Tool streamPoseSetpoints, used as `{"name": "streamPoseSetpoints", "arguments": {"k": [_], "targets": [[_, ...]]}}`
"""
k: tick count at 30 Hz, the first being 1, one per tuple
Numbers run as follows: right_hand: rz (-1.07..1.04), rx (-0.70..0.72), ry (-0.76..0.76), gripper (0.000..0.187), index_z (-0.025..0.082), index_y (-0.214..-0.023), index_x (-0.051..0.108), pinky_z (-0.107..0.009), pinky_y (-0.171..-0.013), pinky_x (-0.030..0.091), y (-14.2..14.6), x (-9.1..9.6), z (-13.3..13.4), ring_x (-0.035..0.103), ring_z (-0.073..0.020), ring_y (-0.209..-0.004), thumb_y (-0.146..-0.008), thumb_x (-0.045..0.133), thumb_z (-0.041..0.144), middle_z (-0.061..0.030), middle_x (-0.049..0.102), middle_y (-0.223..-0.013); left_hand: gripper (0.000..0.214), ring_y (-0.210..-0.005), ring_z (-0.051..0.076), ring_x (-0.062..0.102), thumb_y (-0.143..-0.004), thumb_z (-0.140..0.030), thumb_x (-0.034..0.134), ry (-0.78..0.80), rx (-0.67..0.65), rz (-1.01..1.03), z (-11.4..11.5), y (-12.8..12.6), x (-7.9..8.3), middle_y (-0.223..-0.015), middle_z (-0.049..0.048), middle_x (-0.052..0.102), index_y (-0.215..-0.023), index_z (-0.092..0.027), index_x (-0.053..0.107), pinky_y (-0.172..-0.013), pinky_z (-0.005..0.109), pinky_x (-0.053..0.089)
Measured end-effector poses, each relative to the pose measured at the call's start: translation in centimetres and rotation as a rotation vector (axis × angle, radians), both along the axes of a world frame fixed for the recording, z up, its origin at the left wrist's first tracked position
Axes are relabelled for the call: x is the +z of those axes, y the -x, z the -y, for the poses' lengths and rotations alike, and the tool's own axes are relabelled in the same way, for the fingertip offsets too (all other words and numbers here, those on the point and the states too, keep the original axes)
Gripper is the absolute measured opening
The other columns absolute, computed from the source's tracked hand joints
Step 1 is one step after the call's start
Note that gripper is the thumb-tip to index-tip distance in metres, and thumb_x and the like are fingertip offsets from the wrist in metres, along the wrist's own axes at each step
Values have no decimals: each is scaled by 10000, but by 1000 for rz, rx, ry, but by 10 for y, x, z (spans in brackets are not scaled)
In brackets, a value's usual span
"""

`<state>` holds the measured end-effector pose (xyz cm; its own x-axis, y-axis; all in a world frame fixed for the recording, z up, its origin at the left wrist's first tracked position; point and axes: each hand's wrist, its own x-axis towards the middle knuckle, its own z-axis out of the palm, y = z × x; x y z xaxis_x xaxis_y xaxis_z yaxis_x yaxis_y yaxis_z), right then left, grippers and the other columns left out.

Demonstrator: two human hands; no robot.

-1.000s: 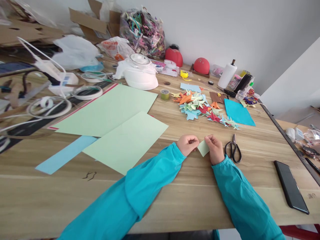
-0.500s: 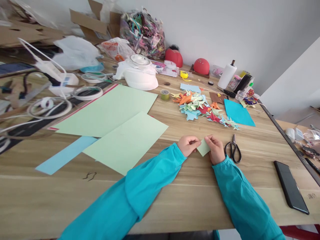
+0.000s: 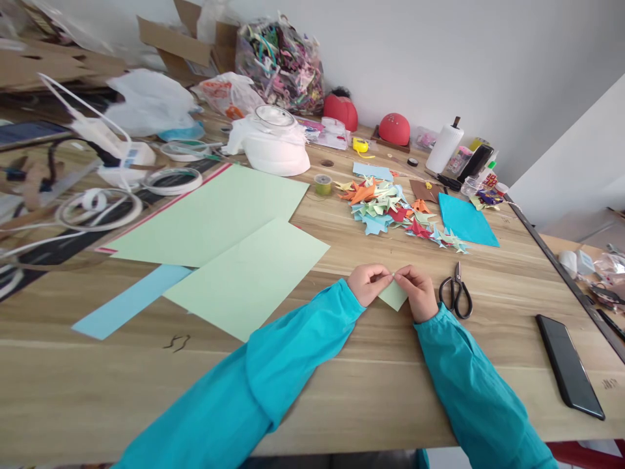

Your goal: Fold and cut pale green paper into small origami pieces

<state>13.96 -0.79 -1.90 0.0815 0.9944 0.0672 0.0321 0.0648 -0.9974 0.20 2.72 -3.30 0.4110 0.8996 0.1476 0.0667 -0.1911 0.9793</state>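
A small pale green paper square hangs point-down between my hands, just above the wooden table. My left hand pinches its upper edge from the left. From the right, my right hand pinches the same edge, and the fingertips of both hands nearly meet there. The top of the paper is hidden behind my fingers. Black-handled scissors lie right beside my right hand, blades pointing away from me. Beyond my hands is a heap of folded paper pieces in orange, green, blue and red.
Large green sheets and a blue paper strip lie on the left. A phone rests at the right. Behind stand a thread spool, a turquoise square and a white bottle. Coiled cables clutter the far left.
My right hand has shifted slightly left along the paper, bringing its fingertips close to the left ones. The green square now sits a little lower and more to the left.
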Motion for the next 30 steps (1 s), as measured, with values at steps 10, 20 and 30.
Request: {"name": "streamPoseSetpoints", "arguments": {"k": [10,20,30], "targets": [[-97,26,22,140,190,-582,552,-228,-484,317,-6,-13,-3,422,-94,-474,-683,616,261,53,482,-493,229,-533,100,426,-636,-354,602,177,103,179,-7,6,10,-527,-16,500,-566,-138,571,-512,227,337],[35,92,-29,159,184,-564,546,-236,-514,345,-3,-2,1,446,-99,-498,-699,585,257,47,501,-500,260,-524,90,412,-651,-377,584,129,83,153,-4,5,13,-512,-25,477,-557,-135,573,-504,222,330],[-100,156,-45,158,170,-554,559,-250,-538,392,-7,-13,-2,517,-120,-525,-709,547,196,3,598,-558,244,-498,88,442,-578,-372,653,268,231,338,-13,7,8,-503,-27,523,-553,-137,593,-492,221,356]]}}
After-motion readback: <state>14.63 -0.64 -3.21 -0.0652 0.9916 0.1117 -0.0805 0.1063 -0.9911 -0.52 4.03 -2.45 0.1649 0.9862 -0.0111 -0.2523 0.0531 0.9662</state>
